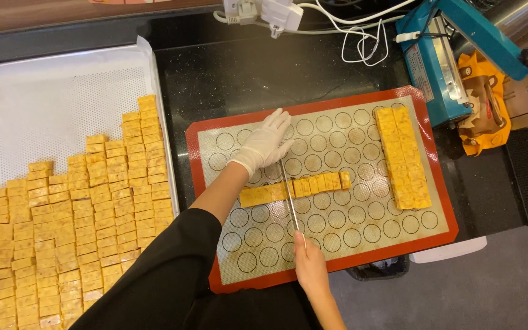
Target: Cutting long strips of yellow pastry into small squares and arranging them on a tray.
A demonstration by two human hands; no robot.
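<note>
My left hand (266,145), in a white glove, rests over the far tip of a long thin knife (289,197). My right hand (308,264) is bare and grips the knife's handle at the near end. The blade lies across a yellow candy strip (264,195) on a red-rimmed silicone mat (337,260) printed with circles. Right of the blade, the strip is cut into several small pieces (323,181). An uncut yellow slab (401,157) lies on the mat's right side.
A white-lined tray (44,104) on the left holds several rows of cut yellow pieces (80,226). A blue heat sealer (444,55), an orange bag (483,107) and white cables (362,43) sit at the back right. A black bin (379,269) stands below the counter edge.
</note>
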